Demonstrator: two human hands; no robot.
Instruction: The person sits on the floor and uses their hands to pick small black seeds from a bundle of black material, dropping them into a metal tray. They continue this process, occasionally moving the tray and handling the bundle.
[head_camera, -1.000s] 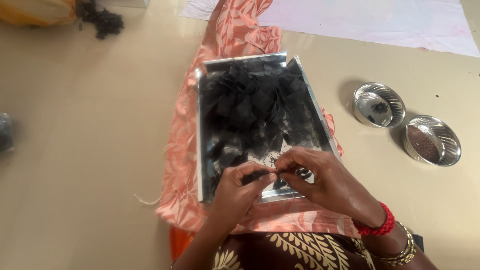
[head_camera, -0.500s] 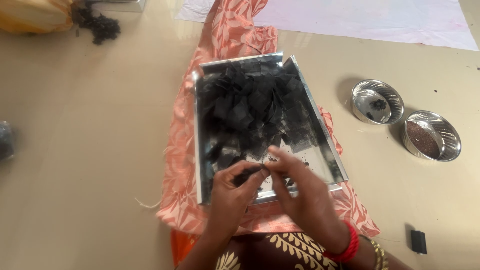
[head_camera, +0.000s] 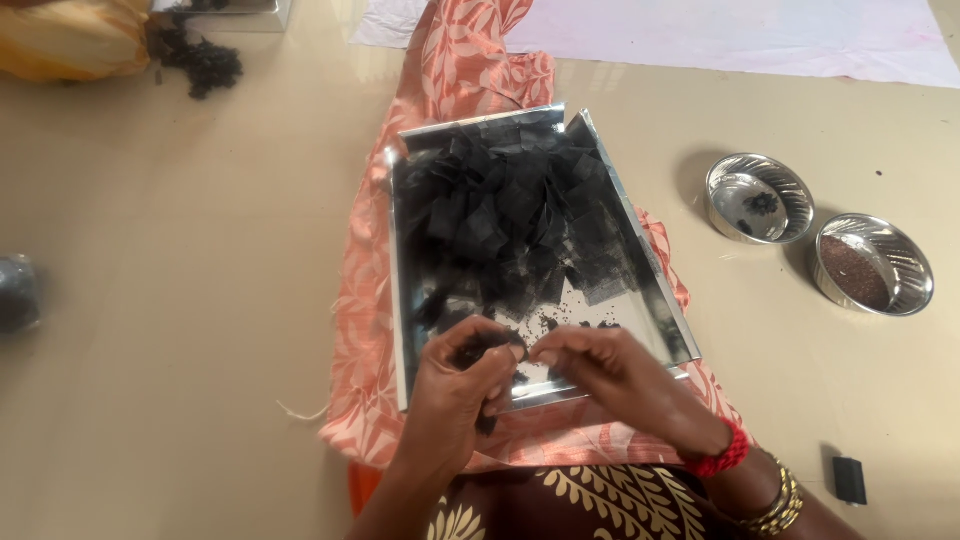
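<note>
Right hand (head_camera: 610, 375) drawn back from half a second ago, fingertips now meeting left hand (head_camera: 462, 385) over near edge of steel tray (head_camera: 400, 300). Left fingers (head_camera: 490, 350) pinched narrow on small black mesh scrap (head_camera: 478, 347); right fingers (head_camera: 548, 350) pinched close beside it, hold unclear. Heap of black mesh squares (head_camera: 510, 215) lies just beyond fingers. Two steel bowls (head_camera: 760, 198) right of fingers, on floor.
</note>
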